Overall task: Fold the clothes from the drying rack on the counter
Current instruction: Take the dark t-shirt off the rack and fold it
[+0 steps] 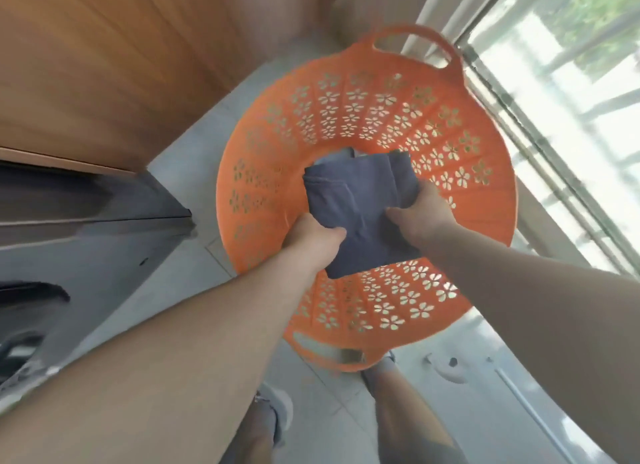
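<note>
A folded dark blue-grey garment (pixel 356 204) hangs over the inside of a round orange laundry basket (pixel 367 117) with flower-shaped holes. My left hand (pixel 313 238) grips the garment's near left edge, thumb on top. My right hand (pixel 419 211) grips its right edge, thumb on top as well. Another bit of grey cloth (pixel 337 157) shows at the basket's bottom, behind the garment. The drying rack is out of sight.
The basket stands on a pale tiled floor (pixel 194 173). A wooden cabinet (pixel 104 65) and a dark grey counter front (pixel 76 221) are on the left. A sliding glass window (pixel 571 117) runs along the right. My feet (pixel 273 408) are below the basket.
</note>
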### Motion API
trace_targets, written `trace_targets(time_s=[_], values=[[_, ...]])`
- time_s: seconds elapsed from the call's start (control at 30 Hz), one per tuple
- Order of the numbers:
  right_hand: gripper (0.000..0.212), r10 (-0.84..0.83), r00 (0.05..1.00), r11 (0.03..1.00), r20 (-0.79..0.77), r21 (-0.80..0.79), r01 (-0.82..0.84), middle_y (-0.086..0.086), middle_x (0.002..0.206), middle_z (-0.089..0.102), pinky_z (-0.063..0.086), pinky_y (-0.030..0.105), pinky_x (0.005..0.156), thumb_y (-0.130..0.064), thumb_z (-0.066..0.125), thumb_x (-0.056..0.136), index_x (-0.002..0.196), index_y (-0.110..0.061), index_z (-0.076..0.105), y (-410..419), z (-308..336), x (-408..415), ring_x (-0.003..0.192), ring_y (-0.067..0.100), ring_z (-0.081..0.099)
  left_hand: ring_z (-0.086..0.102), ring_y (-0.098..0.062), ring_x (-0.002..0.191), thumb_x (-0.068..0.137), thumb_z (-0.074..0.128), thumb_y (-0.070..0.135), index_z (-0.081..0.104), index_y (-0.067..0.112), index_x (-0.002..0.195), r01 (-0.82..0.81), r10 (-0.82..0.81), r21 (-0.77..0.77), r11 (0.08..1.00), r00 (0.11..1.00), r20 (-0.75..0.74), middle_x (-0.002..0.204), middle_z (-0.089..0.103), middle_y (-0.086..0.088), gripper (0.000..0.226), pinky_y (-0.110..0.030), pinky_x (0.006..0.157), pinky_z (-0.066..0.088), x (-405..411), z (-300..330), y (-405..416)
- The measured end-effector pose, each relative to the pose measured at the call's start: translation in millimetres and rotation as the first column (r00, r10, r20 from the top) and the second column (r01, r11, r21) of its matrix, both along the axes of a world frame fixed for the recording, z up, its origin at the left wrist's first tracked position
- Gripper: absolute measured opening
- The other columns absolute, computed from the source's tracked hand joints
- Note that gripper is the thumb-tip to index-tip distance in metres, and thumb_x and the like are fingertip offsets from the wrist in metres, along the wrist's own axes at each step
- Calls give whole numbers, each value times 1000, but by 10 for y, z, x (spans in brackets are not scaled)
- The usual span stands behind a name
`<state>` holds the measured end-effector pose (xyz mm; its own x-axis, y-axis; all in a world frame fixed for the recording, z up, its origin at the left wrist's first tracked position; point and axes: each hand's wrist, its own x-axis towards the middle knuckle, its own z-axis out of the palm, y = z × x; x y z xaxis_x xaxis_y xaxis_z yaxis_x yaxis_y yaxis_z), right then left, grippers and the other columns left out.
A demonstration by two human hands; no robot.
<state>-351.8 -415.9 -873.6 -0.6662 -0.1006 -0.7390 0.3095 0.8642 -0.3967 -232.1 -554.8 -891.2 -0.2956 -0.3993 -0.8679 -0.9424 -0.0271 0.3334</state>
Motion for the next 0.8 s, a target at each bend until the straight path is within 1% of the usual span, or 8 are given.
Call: trace_targets(time_s=[0.13, 0.2, 0.27, 0.33, 0.43, 0.5, 0.6, 0.8], values=[[53, 55, 998, 997, -27, 54, -54, 13, 119, 63, 43, 34, 85, -22, 69, 89, 135, -8, 48, -89, -735, -188, 115, 38, 61, 68, -35, 105, 87, 72, 34, 63, 16, 126, 2, -2, -25, 1000, 1000, 9, 119, 70, -8, 44, -37, 84, 55, -205, -776, -51], [51, 78, 996, 993, -40, 89, -75, 16, 124, 63, 44, 35, 85, -23, 67, 89, 133, -7, 48, -128, -1112, -250, 115, 39, 61, 66, -35, 109, 89, 72, 30, 61, 15, 128, 11, -11, -35, 999, 1000, 4, 123, 68, -8, 43, -42, 92, 56, -298, -1184, -58], [49, 107, 994, 990, -32, 97, -103, 17, 125, 62, 41, 34, 83, -22, 66, 90, 132, -6, 46, -148, -1353, -270, 116, 39, 60, 67, -35, 106, 90, 71, 29, 61, 15, 125, 5, -5, -31, 1000, 1000, 17, 120, 69, -9, 39, -46, 93, 57, -370, -1433, -56], [53, 138, 990, 986, -43, 98, -133, 16, 130, 61, 43, 36, 90, -23, 66, 90, 136, -7, 45, -142, -1606, -344, 121, 38, 58, 69, -37, 101, 90, 70, 31, 60, 16, 122, 9, -7, -42, 999, 999, 46, 115, 70, -10, 37, -48, 89, 59, -468, -1715, -34], [55, 211, 977, 973, -24, 100, -207, 14, 135, 59, 44, 37, 95, -28, 67, 92, 138, -8, 46, -96, -1865, -406, 123, 36, 56, 69, -40, 103, 88, 70, 39, 56, 14, 125, 0, 5, -72, 997, 997, 71, 120, 69, -15, 46, -51, 87, 60, -501, -2034, 25], [55, 248, 969, 964, 13, 96, -248, 15, 138, 59, 42, 36, 100, -28, 64, 96, 142, -5, 45, -88, -1877, -398, 127, 35, 55, 67, -42, 110, 89, 68, 41, 51, 9, 129, 32, -19, -128, 991, 995, 102, 128, 66, -17, 53, -49, 93, 57, -474, -2073, 46], [46, 340, 939, 934, 55, 95, -344, 20, 135, 61, 37, 35, 107, -26, 58, 101, 135, 4, 52, -86, -1735, -310, 129, 35, 53, 62, -41, 119, 93, 63, 35, 48, 5, 133, 72, -53, -141, 987, 990, 133, 134, 62, -19, 52, -44, 101, 52, -388, -1937, 46], [46, 294, 955, 954, 50, 52, -296, 19, 135, 61, 44, 42, 106, -20, 65, 95, 135, 0, 53, -105, -1075, -136, 124, 36, 58, 60, -37, 122, 95, 56, 29, 51, 8, 135, 274, -252, -122, 954, 953, 167, 136, 61, -16, 45, -34, 89, 45, -331, -1142, -73]])
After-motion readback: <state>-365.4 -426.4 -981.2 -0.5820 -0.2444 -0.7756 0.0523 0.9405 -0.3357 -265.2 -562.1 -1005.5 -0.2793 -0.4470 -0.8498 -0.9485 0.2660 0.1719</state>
